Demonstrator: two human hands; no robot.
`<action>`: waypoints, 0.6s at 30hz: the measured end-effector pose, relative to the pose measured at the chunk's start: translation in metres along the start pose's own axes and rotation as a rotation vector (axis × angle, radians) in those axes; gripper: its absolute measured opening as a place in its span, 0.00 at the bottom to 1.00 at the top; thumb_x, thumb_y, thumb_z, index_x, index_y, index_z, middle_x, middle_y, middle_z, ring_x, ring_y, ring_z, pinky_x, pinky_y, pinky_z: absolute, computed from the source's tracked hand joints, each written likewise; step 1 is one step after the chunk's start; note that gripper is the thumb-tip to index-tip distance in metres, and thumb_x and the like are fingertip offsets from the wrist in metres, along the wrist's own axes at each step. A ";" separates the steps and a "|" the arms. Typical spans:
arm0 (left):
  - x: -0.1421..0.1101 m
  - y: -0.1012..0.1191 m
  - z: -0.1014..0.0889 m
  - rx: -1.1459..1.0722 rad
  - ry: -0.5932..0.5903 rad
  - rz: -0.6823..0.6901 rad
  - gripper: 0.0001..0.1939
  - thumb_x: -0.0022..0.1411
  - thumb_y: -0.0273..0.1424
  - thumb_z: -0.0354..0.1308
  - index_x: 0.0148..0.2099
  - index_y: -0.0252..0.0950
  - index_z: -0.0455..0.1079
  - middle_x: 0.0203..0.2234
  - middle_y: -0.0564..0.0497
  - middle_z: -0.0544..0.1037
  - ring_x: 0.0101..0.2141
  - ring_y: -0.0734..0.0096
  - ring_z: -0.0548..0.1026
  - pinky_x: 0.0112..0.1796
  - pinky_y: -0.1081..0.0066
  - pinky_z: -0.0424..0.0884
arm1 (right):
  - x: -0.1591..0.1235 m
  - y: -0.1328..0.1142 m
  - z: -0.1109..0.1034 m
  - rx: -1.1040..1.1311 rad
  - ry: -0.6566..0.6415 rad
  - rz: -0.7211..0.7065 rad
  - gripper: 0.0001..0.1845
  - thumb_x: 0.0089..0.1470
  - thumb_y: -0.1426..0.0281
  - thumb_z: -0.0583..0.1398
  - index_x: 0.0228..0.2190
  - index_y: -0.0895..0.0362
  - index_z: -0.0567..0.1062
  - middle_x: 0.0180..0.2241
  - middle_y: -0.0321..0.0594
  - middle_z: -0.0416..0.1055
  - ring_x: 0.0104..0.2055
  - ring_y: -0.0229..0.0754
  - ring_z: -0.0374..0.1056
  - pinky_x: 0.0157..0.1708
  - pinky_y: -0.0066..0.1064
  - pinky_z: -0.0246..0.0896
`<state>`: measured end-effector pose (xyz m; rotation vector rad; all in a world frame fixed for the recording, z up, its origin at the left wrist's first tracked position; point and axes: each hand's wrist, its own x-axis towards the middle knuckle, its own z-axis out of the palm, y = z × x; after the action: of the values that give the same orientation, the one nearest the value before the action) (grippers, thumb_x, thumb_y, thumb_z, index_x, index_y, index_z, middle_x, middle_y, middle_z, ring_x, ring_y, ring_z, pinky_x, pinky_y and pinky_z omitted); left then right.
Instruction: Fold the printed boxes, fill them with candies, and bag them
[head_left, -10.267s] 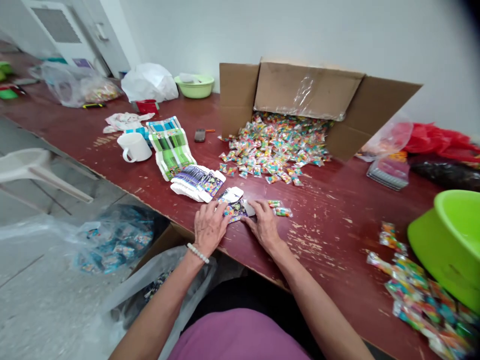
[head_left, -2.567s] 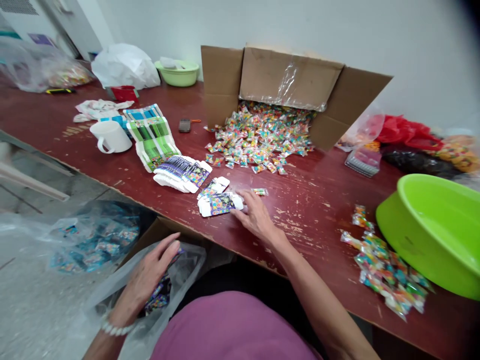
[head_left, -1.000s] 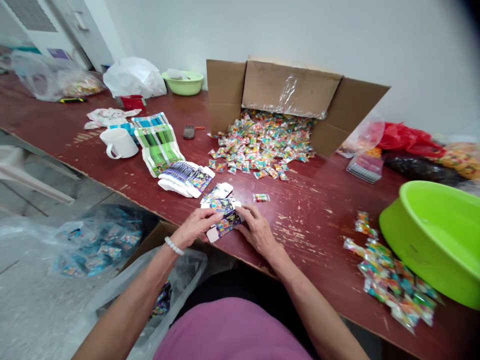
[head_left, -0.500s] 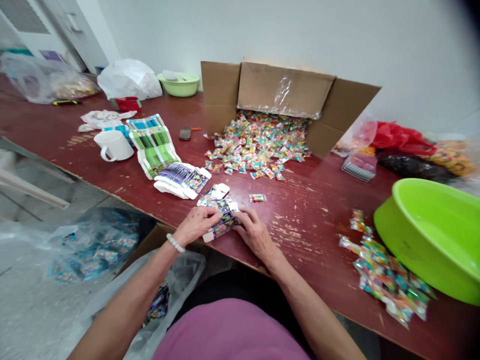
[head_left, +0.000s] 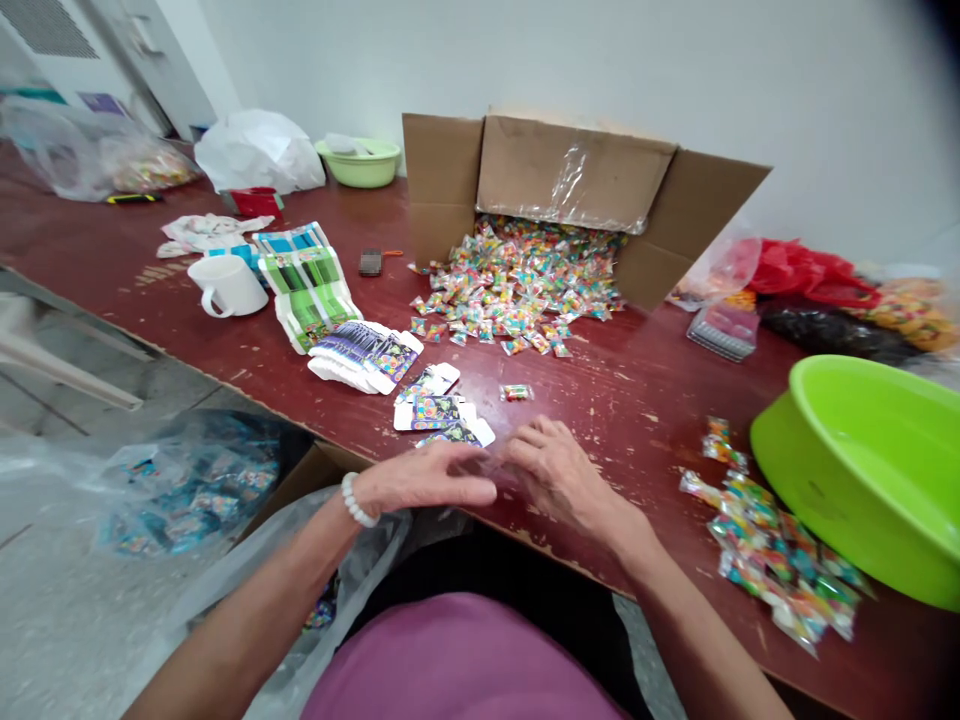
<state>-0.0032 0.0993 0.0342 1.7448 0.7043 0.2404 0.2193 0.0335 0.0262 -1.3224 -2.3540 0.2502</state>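
Several flattened small printed cartons point(head_left: 431, 411) lie overlapped at the table's near edge, white flaps showing. Just in front of them is my left hand point(head_left: 424, 478), a white bead bracelet at its wrist, thumb and fingers apart. My right hand point(head_left: 559, 470) hovers to its right with loosely bent, apart fingers, blurred at the tips. I see nothing held in either hand. One wrapped candy point(head_left: 516, 393) lies beyond my right hand. A fanned stack of purple flat cartons point(head_left: 365, 352) rests to the left, beside green carton sheets point(head_left: 309, 290).
A cardboard box point(head_left: 574, 180) lies open at the back, wrapped candies point(head_left: 517, 285) spilling from it. To the right stands a green basin point(head_left: 825, 470) beside larger candy packets point(head_left: 780, 560). A white mug point(head_left: 236, 287) is at left. Plastic bags point(head_left: 202, 500) sit below the table edge.
Both hands have come off the small cartons and moved nearer to me, the right one also rightward. The cartons they covered now show on the table.
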 end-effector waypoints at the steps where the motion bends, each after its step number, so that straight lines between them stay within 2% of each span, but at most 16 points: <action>1: 0.000 0.001 0.004 -0.077 -0.084 0.005 0.19 0.54 0.43 0.65 0.43 0.37 0.78 0.32 0.52 0.79 0.34 0.63 0.75 0.35 0.71 0.68 | 0.004 -0.007 -0.003 0.013 -0.020 -0.024 0.11 0.60 0.78 0.57 0.38 0.52 0.77 0.35 0.42 0.75 0.37 0.46 0.62 0.39 0.38 0.55; 2: -0.001 0.000 0.009 -0.149 -0.131 0.006 0.19 0.52 0.42 0.67 0.44 0.37 0.78 0.31 0.52 0.78 0.33 0.64 0.74 0.33 0.71 0.68 | 0.007 -0.013 -0.006 0.039 -0.031 -0.049 0.11 0.60 0.77 0.57 0.38 0.53 0.77 0.36 0.42 0.75 0.38 0.46 0.62 0.40 0.38 0.56; 4: -0.004 -0.005 0.020 -0.297 -0.148 -0.016 0.20 0.50 0.38 0.69 0.44 0.36 0.76 0.30 0.53 0.77 0.31 0.66 0.73 0.32 0.72 0.67 | 0.011 -0.023 -0.007 0.118 -0.028 -0.085 0.10 0.61 0.76 0.56 0.39 0.53 0.76 0.37 0.42 0.74 0.40 0.46 0.63 0.42 0.39 0.58; 7: -0.010 -0.013 0.032 -0.511 -0.131 -0.073 0.19 0.49 0.37 0.70 0.42 0.34 0.75 0.30 0.50 0.78 0.31 0.66 0.74 0.32 0.71 0.68 | 0.010 -0.030 -0.004 0.309 0.077 -0.055 0.12 0.64 0.75 0.53 0.44 0.53 0.74 0.42 0.43 0.73 0.45 0.46 0.65 0.47 0.40 0.60; 10: -0.016 -0.016 0.040 -0.705 -0.062 -0.108 0.18 0.49 0.40 0.70 0.37 0.31 0.75 0.28 0.47 0.78 0.29 0.64 0.77 0.32 0.69 0.71 | 0.006 -0.030 0.005 0.555 0.243 0.150 0.17 0.63 0.70 0.56 0.53 0.50 0.69 0.50 0.43 0.69 0.50 0.46 0.66 0.50 0.40 0.62; 13: -0.018 -0.012 0.044 -0.834 0.096 -0.165 0.19 0.51 0.41 0.69 0.36 0.31 0.73 0.24 0.49 0.77 0.22 0.66 0.78 0.26 0.70 0.73 | 0.001 -0.030 0.016 0.880 0.290 0.403 0.24 0.59 0.64 0.61 0.56 0.48 0.64 0.52 0.43 0.67 0.43 0.42 0.70 0.44 0.37 0.66; 15: -0.018 -0.010 0.046 -0.849 0.172 -0.193 0.19 0.51 0.42 0.69 0.37 0.31 0.72 0.23 0.48 0.78 0.20 0.65 0.78 0.23 0.70 0.72 | 0.000 -0.032 0.023 1.112 0.251 0.472 0.24 0.58 0.61 0.62 0.54 0.49 0.66 0.48 0.43 0.70 0.38 0.40 0.71 0.39 0.35 0.68; 18: -0.015 -0.010 0.050 -0.836 0.235 -0.196 0.20 0.51 0.41 0.70 0.39 0.31 0.72 0.23 0.48 0.79 0.21 0.66 0.78 0.23 0.71 0.73 | 0.000 -0.037 0.032 1.359 0.121 0.512 0.17 0.59 0.56 0.60 0.45 0.54 0.71 0.29 0.36 0.72 0.27 0.40 0.71 0.30 0.33 0.68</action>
<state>0.0067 0.0518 0.0130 0.8536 0.7878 0.5244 0.1761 0.0154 0.0106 -1.0394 -1.1064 1.5057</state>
